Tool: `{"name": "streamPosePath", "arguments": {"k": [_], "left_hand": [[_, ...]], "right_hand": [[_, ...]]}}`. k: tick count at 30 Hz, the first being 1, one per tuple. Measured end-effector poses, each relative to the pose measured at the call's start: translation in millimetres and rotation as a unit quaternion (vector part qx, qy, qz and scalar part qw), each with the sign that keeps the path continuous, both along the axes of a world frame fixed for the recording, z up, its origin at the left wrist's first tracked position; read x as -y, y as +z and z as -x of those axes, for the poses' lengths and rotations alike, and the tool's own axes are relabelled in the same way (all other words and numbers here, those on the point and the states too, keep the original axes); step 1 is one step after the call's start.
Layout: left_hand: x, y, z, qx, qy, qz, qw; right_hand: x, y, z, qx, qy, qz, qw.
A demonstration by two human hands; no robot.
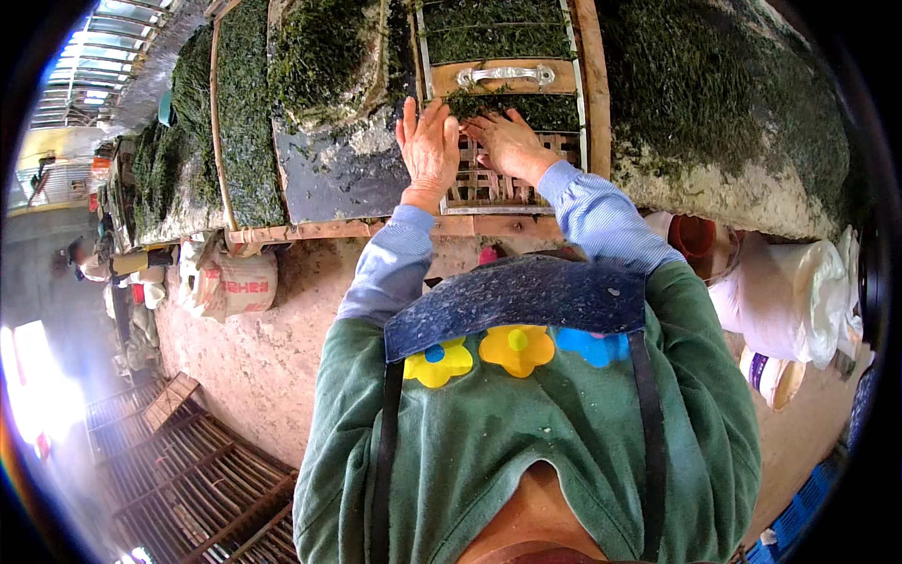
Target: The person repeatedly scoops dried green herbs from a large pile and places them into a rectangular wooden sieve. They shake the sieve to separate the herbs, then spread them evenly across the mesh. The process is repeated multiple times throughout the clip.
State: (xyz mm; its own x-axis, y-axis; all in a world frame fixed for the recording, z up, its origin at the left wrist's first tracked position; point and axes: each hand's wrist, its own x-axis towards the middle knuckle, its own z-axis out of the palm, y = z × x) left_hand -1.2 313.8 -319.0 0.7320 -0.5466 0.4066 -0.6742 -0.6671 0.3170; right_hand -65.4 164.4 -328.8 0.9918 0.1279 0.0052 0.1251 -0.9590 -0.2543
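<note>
A wooden-edged frame (594, 85) lies on the work surface in front of me, its near part a woven, slatted lattice (498, 186). Dark green seaweed-like strands (540, 115) cover the lattice beyond that. My left hand (430, 150) rests at the frame's left side with its fingers stretched out. Beside it, my right hand (507, 143) lies over the near edge of the strands, fingers spread, and some fingertips are hidden among them. Just beyond both hands a wooden bar (451, 79) with a clear, shiny handle (505, 75) crosses the frame.
Heaps of the same strands (695, 85) lie to the right, and more (246, 113) at left. A dark board (329, 179) adjoins the frame. Below the right side stand a red bucket (692, 235) and white sacks (789, 291). A bamboo rack (207, 461) stands lower left.
</note>
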Motion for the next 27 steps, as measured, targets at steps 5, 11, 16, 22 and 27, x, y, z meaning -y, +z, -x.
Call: {"name": "streamPosePath", "arguments": {"k": [5,11,16,22,27], "left_hand": [[-13.0,-22.5,-5.5,0.018,0.005,-0.221,0.975],[-12.0,-20.7,-8.4,0.053,-0.017,-0.234,0.971],[-23.1,-21.9,-11.7,-0.011,-0.053,-0.132,0.990],[-18.0,-17.3,-4.9,-0.024,0.025,-0.035,0.999],[-13.4,-8.0,-22.5,-0.088,0.020,-0.108,0.990]], "right_hand": [[13.6,19.9,-10.8,0.069,0.014,-0.085,0.994],[-4.9,19.3,-32.5,0.207,0.074,0.032,0.975],[1.0,-20.8,22.6,0.124,-0.041,0.075,0.989],[12.0,5.1,10.8,0.002,-0.044,0.063,0.997],[13.6,8.0,19.2,0.083,-0.040,0.056,0.994]]}}
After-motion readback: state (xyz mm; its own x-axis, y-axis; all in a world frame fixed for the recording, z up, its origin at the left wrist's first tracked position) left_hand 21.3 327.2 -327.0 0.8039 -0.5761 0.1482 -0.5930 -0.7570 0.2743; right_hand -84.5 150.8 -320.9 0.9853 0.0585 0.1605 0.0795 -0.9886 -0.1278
